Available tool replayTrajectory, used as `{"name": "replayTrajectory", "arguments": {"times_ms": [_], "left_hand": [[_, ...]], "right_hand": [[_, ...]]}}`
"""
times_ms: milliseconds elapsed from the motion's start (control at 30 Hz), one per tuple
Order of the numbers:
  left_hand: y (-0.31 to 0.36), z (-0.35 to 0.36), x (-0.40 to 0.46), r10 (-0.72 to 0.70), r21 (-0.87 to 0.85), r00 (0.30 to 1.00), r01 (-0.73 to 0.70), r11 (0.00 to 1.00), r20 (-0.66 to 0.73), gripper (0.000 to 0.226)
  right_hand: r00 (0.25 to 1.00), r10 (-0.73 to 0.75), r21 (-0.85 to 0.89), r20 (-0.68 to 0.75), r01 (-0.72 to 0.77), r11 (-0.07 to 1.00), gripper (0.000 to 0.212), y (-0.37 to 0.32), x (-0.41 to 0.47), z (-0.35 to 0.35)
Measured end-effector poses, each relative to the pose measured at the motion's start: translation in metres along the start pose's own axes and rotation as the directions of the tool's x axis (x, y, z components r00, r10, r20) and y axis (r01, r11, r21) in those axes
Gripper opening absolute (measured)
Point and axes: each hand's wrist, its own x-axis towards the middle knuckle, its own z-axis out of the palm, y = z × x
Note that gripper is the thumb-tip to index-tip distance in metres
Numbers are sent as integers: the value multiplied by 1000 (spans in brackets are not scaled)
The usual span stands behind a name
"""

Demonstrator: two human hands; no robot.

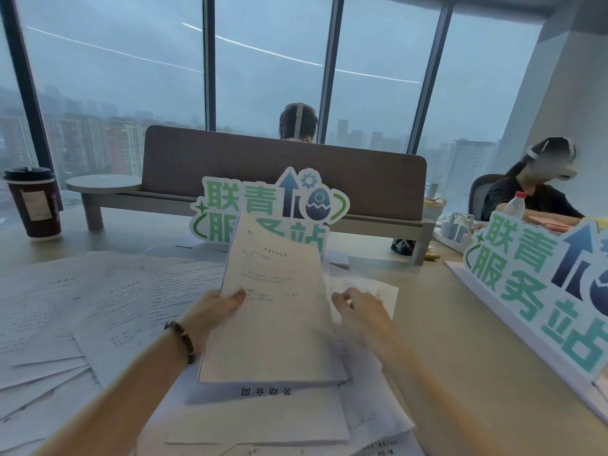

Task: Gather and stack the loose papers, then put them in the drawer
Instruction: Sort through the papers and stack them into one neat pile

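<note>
The left hand (220, 306) pinches a thin sheaf of white printed papers (276, 311) by its left edge, thumb on top, lifting it clear of the pale wooden bench (460, 340), likely so more sheets can be added. The right hand (357, 306) reaches with loosely curled fingers to a loose sheet (368, 291) beside it. More white printed sheets (98, 301) lie scattered to the left. No drawer shows.

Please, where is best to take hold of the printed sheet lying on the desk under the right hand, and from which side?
Probably its near right edge. The sheet lies flat on the desk, partly under the held stack in the left hand. Only its right part is free, so the right hand fingers can slide it rightward and pinch that edge.
</note>
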Motion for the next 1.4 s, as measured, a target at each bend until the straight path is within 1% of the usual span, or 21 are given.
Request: {"name": "replayTrajectory", "arguments": {"times_ms": [67,100,133,200,333,400,500,600,733,833,900,967,1067,1100,1200,1233,1300,1367,1400], "left_hand": [[-8,-1,7,-51,84,998,54,995,-31,29],[-12,0,10,-61,121,997,67,990,-50,30],[-14,1,13,-64,139,996,72,988,-64,31],[-16,6,16,-50,163,996,62,985,-78,31],[-16,12,18,-15,211,995,36,977,-100,31],[-16,13,19,-14,226,994,38,973,-105,30],[-16,13,21,-26,221,995,46,974,-94,29],[-14,14,22,-41,216,995,59,975,-86,28],[-11,18,23,-36,235,996,54,971,-79,32],[-9,21,23,-34,218,997,50,975,-76,34],[-7,21,24,-48,185,996,60,981,-70,34],[-4,19,23,-73,133,995,81,988,-69,31],[1,11,21,-99,61,992,105,993,-84,24],[3,7,21,-101,45,991,106,993,-89,23],[3,-1,23,-106,43,990,111,993,-96,19],[1,-2,22,-113,46,989,117,992,-97,18],[-3,-4,22,-127,50,986,133,990,-104,18],[-6,-4,22,-130,59,985,137,989,-111,19],[-7,-4,22,-127,66,985,135,989,-114,20]], "right_hand": [[998,48,-206,40,-39,978,45,13,3,4],[997,53,-260,59,-36,965,46,18,5,4],[996,53,-270,76,-31,962,47,20,6,4],[994,68,-188,89,-50,981,48,22,7,1],[991,101,74,83,-107,991,50,27,13,-2],[987,135,212,89,-152,965,58,29,13,-5],[979,186,343,87,-204,917,75,31,12,-7],[973,203,369,106,-228,901,84,31,10,-4],[973,202,354,115,-230,906,81,29,8,-3],[969,174,362,174,-227,904,90,31,10,-6],[969,164,371,187,-224,901,89,32,10,-6],[971,172,413,167,-227,882,85,35,11,-7],[972,209,450,103,-233,862,65,40,12,-16],[970,227,447,84,-240,861,63,43,14,-19],[963,267,466,25,-248,849,62,48,13,-22],[962,273,466,29,-254,847,62,50,13,-22],[959,270,416,85,-280,865,61,51,11,-26],[954,248,282,166,-287,915,56,46,7,-34],[953,231,206,199,-271,940,57,43,5,-38]]}}
